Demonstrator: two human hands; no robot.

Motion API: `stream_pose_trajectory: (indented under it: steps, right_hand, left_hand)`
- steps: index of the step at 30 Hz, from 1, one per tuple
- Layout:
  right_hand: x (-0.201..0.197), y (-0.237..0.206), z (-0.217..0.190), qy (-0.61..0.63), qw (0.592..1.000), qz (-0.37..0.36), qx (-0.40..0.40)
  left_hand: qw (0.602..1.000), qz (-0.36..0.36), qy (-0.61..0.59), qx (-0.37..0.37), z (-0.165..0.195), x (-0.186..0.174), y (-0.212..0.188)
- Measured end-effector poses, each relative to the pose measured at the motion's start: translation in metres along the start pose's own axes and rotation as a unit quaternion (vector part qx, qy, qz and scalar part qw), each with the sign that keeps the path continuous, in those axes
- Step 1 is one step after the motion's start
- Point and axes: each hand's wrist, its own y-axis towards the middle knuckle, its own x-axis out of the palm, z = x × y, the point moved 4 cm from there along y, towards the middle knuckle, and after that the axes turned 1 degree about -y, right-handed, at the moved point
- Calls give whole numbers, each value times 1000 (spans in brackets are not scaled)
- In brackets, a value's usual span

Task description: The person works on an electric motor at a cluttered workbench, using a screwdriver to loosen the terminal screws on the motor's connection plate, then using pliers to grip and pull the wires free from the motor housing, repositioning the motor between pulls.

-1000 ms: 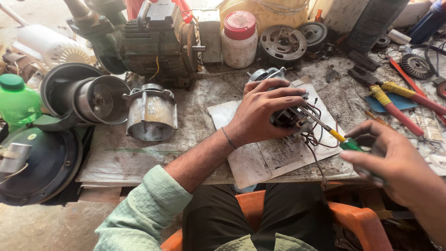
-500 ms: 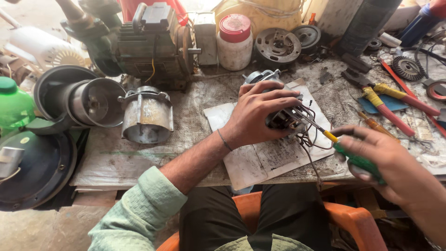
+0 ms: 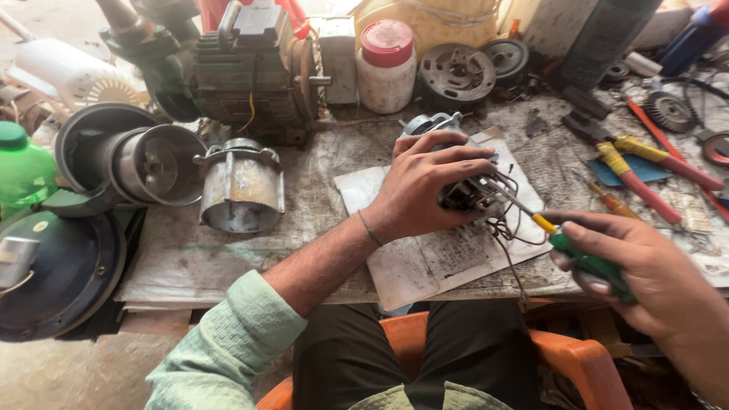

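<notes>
The grimy bench (image 3: pixel 319 182) carries a paper sheet (image 3: pixel 425 258) at centre, a metal housing (image 3: pixel 241 193) at nine o'clock, a red-lidded jar (image 3: pixel 386 67) at twelve, and pliers (image 3: pixel 630 171) at three.

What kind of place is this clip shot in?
Probably a small motor repair workshop: a grimy workbench holds a motor housing and pliers, while the right hand works a screwdriver into a wired part.
</notes>
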Motion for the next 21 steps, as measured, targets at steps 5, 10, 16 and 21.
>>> stream_pose_trajectory:
  steps: [5,10,16,21]
  right_hand:
    - [7,-14,-15,-219,952,52,-206]
    - [29,-42,-27,-359,822,118,-426]
    - [1,5,9,159,984,-73,41]
    - [-6,3,-7,-57,995,-65,-57]
  left_hand:
    - [1000,-7,-1,-5,3,-4,1]
    - [1000,-3,0,4,3,-4,0]
    - [1000,-3,9,-6,2,-1,-1]
    - [1000,3,8,2,4,-5,0]
